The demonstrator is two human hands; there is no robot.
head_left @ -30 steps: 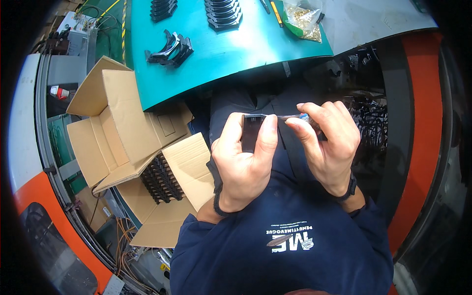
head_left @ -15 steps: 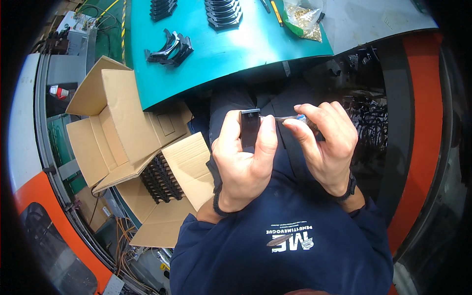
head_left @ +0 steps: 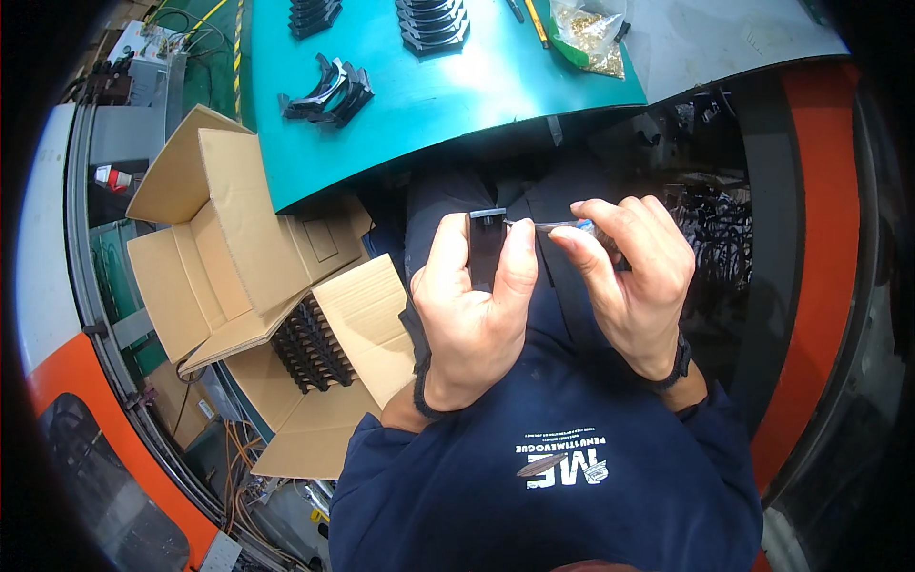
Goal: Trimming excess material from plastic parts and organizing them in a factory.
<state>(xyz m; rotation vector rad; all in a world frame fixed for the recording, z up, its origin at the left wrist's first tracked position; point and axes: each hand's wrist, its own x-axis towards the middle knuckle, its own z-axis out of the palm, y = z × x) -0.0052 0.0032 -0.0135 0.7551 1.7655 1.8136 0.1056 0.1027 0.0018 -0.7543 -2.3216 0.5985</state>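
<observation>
My left hand [head_left: 472, 329] is closed round a black, glossy plastic part [head_left: 486, 253] with a straight upper edge, pinched between thumb and fingers above my lap. From the right, my right hand [head_left: 640, 281] grips a thin metal-shafted tool [head_left: 553, 226] with a bit of blue near its handle end. Its kind is not clear, since the fingers cover most of the handle. The shaft's tip meets the right side of the black part, close beside my left thumb.
Curved black parts [head_left: 329, 92] lie on a green-topped table [head_left: 515, 91], with stacked ones [head_left: 432, 24] farther back. A bag of small brass-coloured pieces [head_left: 591, 38] and a yellow pen [head_left: 536, 24] are there too. Open cardboard boxes [head_left: 229, 229] stand left; one contains black parts [head_left: 313, 348].
Both hands keep nearly the same place and grip. The black part has tilted slightly, and the tool still touches its right side.
</observation>
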